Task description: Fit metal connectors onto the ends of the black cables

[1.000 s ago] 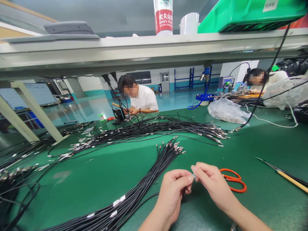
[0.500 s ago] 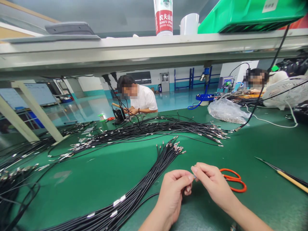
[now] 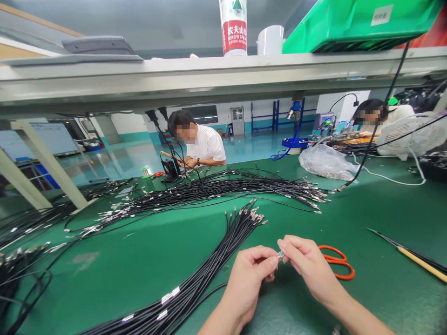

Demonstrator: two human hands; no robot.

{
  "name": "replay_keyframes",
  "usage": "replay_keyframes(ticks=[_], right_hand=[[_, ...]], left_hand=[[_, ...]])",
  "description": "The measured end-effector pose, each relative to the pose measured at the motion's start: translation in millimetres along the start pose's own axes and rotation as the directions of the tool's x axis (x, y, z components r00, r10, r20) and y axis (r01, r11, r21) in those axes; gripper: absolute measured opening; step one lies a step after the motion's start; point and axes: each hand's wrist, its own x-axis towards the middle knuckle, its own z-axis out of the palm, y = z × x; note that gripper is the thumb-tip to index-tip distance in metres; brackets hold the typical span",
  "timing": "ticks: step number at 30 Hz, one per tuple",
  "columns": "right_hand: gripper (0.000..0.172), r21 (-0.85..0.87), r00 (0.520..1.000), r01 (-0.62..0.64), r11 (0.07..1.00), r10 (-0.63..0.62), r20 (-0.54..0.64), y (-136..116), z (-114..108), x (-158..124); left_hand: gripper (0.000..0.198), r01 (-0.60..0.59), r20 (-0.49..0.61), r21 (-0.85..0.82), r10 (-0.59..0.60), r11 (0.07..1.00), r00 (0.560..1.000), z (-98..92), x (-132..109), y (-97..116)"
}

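Observation:
A small shiny metal connector [image 3: 280,255] sits between the fingertips of both hands, above the front of the green table. My left hand [image 3: 249,279] is closed, its thumb and forefinger pinching the connector from the left. From the right, my right hand [image 3: 305,263] pinches the same piece with thumb and forefinger. A single black cable [image 3: 217,289] runs behind my left wrist; whether it joins the connector is hidden. Left of my hands lies a bundle of black cables [image 3: 206,267] with metal tips. Orange-handled scissors [image 3: 338,263] lie just beyond my right hand, partly covered by it.
A longer heap of black cables [image 3: 216,188] stretches across the table behind. Tweezers [image 3: 387,237] and a wooden-handled tool [image 3: 422,263] lie at right. A clear plastic bag [image 3: 326,162] rests farther back. A shelf [image 3: 195,77] crosses overhead. Two co-workers sit opposite.
The fingertips have parted slightly, so more of the metal connector shows between them. Both hands stay in nearly the same place; the whole view has shifted a little.

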Motion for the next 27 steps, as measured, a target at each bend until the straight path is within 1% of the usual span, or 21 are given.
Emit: replay_keyframes(ticks=[6,12,14,16,18,19,20,22,24,25,27], right_hand=[[0.039,0.009,1.0,0.018,1.0,-0.018,0.015,3,-1,0],[0.041,-0.024,1.0,0.013,1.0,-0.013,0.013,-2,2,-1],[0.041,-0.04,1.0,0.006,0.999,-0.006,0.004,-1,0,1],[0.04,-0.043,1.0,0.004,0.999,-0.006,-0.027,4,-5,5],[0.038,-0.039,0.996,0.009,0.999,-0.013,-0.091,12,-15,12],[0.037,-0.043,0.992,0.009,0.999,-0.014,-0.128,16,-20,16],[0.037,-0.056,0.987,0.006,0.998,-0.015,-0.16,21,-26,20],[0.038,-0.109,0.982,-0.002,0.994,-0.019,-0.188,27,-36,27],[0.039,-0.183,0.988,-0.013,0.983,-0.015,-0.153,31,-44,33],[0.04,-0.222,0.995,-0.027,0.975,0.005,-0.101,33,-47,35],[0.041,-0.322,0.997,-0.072,0.944,0.078,0.007,34,-54,39]], left_hand=[[0.012,-0.004,0.014,-0.019,0.004,1.0,1.0,1.2,1,1],[0.01,0.005,0.001,-0.04,-0.005,0.999,1.0,0.3,1,1],[0.013,0.012,-0.01,0.008,-0.012,1.0,1.0,-1.2,2,1],[0.018,0.016,-0.03,0.141,-0.011,0.99,0.999,-3.9,4,-1],[0.019,-0.005,-0.042,0.344,0.021,0.939,0.999,-7.2,7,-3],[0.018,-0.026,-0.046,0.452,0.053,0.892,0.998,-9.0,8,-5],[0.018,-0.055,-0.043,0.552,0.094,0.832,0.995,-10.7,8,-6],[0.023,-0.122,-0.002,0.701,0.173,0.702,0.985,-14.1,9,-7],[0.026,-0.163,0.05,0.786,0.201,0.597,0.978,-17.0,7,-8],[0.027,-0.172,0.071,0.811,0.198,0.56,0.978,-18.0,5,-8],[0.025,-0.171,0.11,0.832,0.146,0.528,0.983,-19.0,1,-11]])
